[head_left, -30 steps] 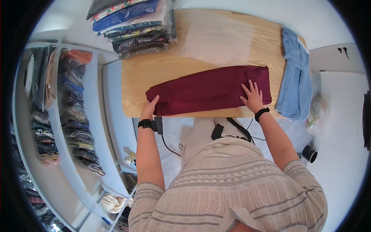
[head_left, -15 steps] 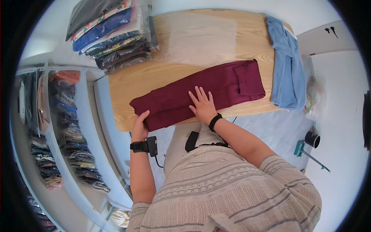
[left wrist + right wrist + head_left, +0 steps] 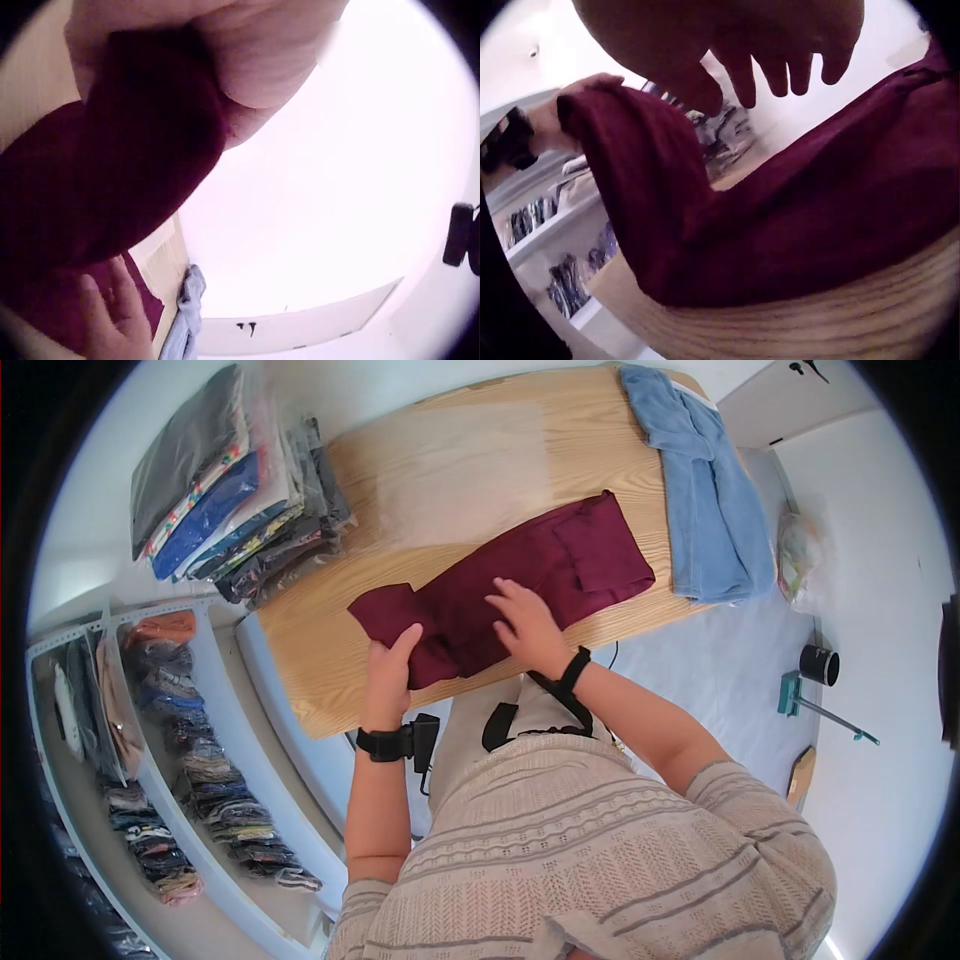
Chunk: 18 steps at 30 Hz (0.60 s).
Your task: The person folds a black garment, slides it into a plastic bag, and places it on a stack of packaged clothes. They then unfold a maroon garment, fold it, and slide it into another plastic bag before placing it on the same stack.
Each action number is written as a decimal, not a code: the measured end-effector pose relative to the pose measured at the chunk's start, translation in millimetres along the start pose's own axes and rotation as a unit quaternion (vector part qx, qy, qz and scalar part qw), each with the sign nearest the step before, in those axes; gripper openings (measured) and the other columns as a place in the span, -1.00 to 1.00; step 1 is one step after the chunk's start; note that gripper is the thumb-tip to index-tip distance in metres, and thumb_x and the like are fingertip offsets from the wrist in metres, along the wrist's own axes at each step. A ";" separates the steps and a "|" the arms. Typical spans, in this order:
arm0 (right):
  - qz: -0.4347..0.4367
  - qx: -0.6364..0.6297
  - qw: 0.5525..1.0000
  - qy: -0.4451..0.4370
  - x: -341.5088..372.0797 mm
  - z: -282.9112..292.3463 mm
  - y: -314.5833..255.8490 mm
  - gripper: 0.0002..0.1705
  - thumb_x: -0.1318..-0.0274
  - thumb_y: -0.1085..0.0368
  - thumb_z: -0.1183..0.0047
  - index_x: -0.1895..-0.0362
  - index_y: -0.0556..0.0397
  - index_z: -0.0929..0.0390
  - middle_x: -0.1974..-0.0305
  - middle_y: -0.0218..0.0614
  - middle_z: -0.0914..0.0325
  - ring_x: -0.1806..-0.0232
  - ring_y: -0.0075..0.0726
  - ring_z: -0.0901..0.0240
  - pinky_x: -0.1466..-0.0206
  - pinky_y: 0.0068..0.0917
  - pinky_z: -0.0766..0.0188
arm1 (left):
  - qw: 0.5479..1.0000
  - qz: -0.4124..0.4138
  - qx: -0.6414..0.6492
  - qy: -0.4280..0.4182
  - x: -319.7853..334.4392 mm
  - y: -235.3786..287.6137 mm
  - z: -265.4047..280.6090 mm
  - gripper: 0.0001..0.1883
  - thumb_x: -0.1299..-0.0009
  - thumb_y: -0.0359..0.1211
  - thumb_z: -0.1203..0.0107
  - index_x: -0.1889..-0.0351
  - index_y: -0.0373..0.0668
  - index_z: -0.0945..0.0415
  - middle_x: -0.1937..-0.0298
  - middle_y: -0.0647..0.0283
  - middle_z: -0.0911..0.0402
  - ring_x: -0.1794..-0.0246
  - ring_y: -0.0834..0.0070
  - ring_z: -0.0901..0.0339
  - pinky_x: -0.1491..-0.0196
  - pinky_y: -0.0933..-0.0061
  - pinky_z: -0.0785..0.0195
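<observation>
A maroon garment (image 3: 590, 550), folded into a long strip, lies slantwise on the wooden table (image 3: 300, 670). My left hand (image 3: 388, 675) grips its left end, thumb on top. That end is raised off the table and bends up in a curve, as the right wrist view shows (image 3: 645, 157). Over the middle of the strip, my right hand (image 3: 532, 632) is held with its fingers spread and relaxed. In the right wrist view this hand (image 3: 742, 37) hangs above the cloth, fingertips apart from it. The garment's far right end lies flat, with a folded-over flap.
Folded blue jeans (image 3: 700, 500) lie at the table's right end. Bagged clothes are stacked in a tall pile (image 3: 240, 500) at the back left. A clear plastic sheet (image 3: 460, 470) lies behind the garment. Shelves (image 3: 215, 760) of packed clothes stand at the left.
My right hand has moved left from the garment's right end to its middle and come up off the cloth. My left hand has lifted the left end, which now bends upward.
</observation>
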State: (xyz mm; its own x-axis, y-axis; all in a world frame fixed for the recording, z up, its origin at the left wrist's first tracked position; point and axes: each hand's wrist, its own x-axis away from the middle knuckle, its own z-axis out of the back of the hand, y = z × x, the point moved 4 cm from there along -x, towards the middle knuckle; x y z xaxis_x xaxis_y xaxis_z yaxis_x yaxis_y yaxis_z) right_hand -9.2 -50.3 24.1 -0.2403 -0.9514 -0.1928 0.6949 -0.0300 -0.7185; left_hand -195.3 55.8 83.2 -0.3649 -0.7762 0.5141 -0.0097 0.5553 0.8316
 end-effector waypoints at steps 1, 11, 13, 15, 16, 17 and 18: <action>-0.004 0.002 1.000 0.002 2.6 8.6 8.7 -0.54 -0.04 0.32 -0.07 -0.09 0.07 -0.41 -0.22 -0.05 -0.29 -0.28 0.05 -0.17 -0.31 -0.16 -0.12 | 1.000 0.002 -0.001 -0.004 -3.2 -1.9 -8.5 -0.51 -0.28 -0.38 -0.16 -0.14 -0.32 -0.29 -0.05 0.18 -0.47 -0.03 0.41 -0.44 -0.10 0.40 -0.31; -0.493 -0.450 0.744 0.011 15.2 22.9 101.1 -0.21 -0.31 -0.21 0.34 -0.04 0.39 -0.39 0.06 -0.07 -0.53 0.03 -0.23 -0.47 -0.11 -0.40 -0.32 | 0.961 0.099 -0.253 -0.050 -34.1 -49.2 -69.8 -0.34 -0.28 -0.18 -0.19 -0.22 -0.38 -0.21 0.16 0.15 -0.55 0.17 0.45 -0.48 0.07 0.45 -0.35; -0.375 -0.397 0.837 0.037 8.1 14.1 113.7 -0.27 -0.27 -0.13 0.19 -0.04 0.42 -0.38 0.03 0.05 -0.51 -0.02 -0.06 -0.45 -0.11 -0.37 -0.32 | 0.969 0.055 -0.241 0.016 -39.3 -57.4 -27.9 -0.26 -0.27 -0.18 -0.20 -0.27 -0.41 -0.12 0.18 0.18 -0.53 0.21 0.48 -0.48 0.14 0.47 -0.37; -0.361 -0.267 0.894 0.011 7.3 16.2 106.1 -0.33 -0.23 -0.06 0.11 -0.03 0.42 -0.38 0.03 0.11 -0.49 -0.04 0.03 -0.43 -0.11 -0.34 -0.32 | 0.955 0.039 -0.291 0.052 -53.5 -88.0 29.1 -0.28 -0.28 -0.20 -0.18 -0.27 -0.42 -0.12 0.19 0.18 -0.53 0.21 0.49 -0.48 0.15 0.47 -0.37; -0.336 -0.128 0.933 -0.015 4.7 18.2 101.6 -0.38 -0.19 0.01 0.03 -0.02 0.41 -0.38 0.02 0.16 -0.48 -0.06 0.12 -0.41 -0.10 -0.30 -0.32 | 0.938 0.019 -0.336 0.088 -52.3 -87.3 40.4 -0.30 -0.28 -0.23 -0.17 -0.27 -0.42 -0.12 0.20 0.19 -0.53 0.22 0.49 -0.48 0.16 0.47 -0.38; -0.336 -0.128 0.933 -0.015 3.7 16.7 96.9 -0.38 -0.19 0.01 0.03 -0.02 0.41 -0.38 0.02 0.16 -0.48 -0.06 0.12 -0.41 -0.10 -0.30 -0.32 | 0.937 0.020 -0.336 0.088 -48.7 -92.3 46.8 -0.30 -0.28 -0.23 -0.17 -0.27 -0.42 -0.12 0.20 0.19 -0.53 0.22 0.49 -0.48 0.16 0.47 -0.38; -0.329 -0.102 0.939 0.011 2.9 17.0 91.4 -0.45 -0.15 0.09 -0.02 0.00 0.37 -0.41 0.02 0.19 -0.46 -0.06 0.15 -0.40 -0.10 -0.27 -0.32 | 0.938 0.039 -0.332 0.091 -41.1 -90.0 45.8 -0.36 -0.29 -0.25 -0.15 -0.25 -0.36 -0.17 0.15 0.18 -0.50 0.21 0.51 -0.47 0.17 0.49 -0.36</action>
State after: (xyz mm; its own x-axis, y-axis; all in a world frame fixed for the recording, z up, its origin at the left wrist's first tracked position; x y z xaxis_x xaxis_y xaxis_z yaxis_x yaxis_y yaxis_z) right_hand 65.1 -61.0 -30.8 -0.5874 -0.7413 0.3247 0.2484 -0.5470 -0.7995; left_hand -222.1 51.3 -22.4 -0.1747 -0.8130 0.5554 0.6144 0.3508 0.7067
